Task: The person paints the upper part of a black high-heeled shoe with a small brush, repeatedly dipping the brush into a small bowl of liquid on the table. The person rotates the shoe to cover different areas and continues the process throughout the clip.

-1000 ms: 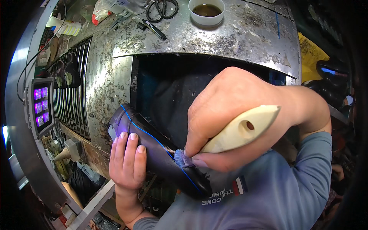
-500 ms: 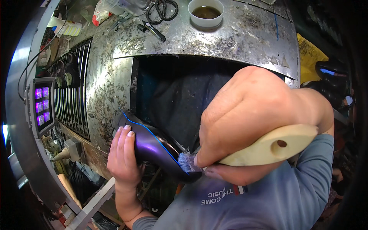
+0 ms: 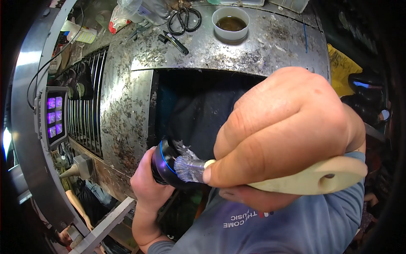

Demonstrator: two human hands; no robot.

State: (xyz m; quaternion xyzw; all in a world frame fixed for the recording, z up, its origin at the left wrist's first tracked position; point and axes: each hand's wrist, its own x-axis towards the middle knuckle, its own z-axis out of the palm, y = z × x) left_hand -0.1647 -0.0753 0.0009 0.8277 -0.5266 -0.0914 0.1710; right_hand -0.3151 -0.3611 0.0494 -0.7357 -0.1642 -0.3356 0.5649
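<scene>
My left hand (image 3: 148, 184) is wrapped round a glossy black shoe (image 3: 158, 166), whose surface reflects purple light. A thin bright-blue line runs across the shoe; most of its length is foreshortened, with one rounded end facing up. In my right hand (image 3: 283, 127) is a flat paintbrush (image 3: 315, 180) with a pale handle that has a hole near its end. Its clumped, whitish-grey bristles (image 3: 185, 167) press against the shoe beside the blue line. My right fingers cover the middle of the brush.
On the worn metal bench (image 3: 120, 101) stand a white bowl (image 3: 231, 34) of brownish liquid, black-handled scissors (image 3: 184, 20) and a black marker (image 3: 177, 43). A lamp glowing purple (image 3: 55, 116) hangs at the left, beside a barred rack (image 3: 95, 106) holding dark shoes (image 3: 80, 82).
The shoe has been turned from lying lengthwise to having its end face up, and my left grip has shifted round it. The brush has moved slightly left and up.
</scene>
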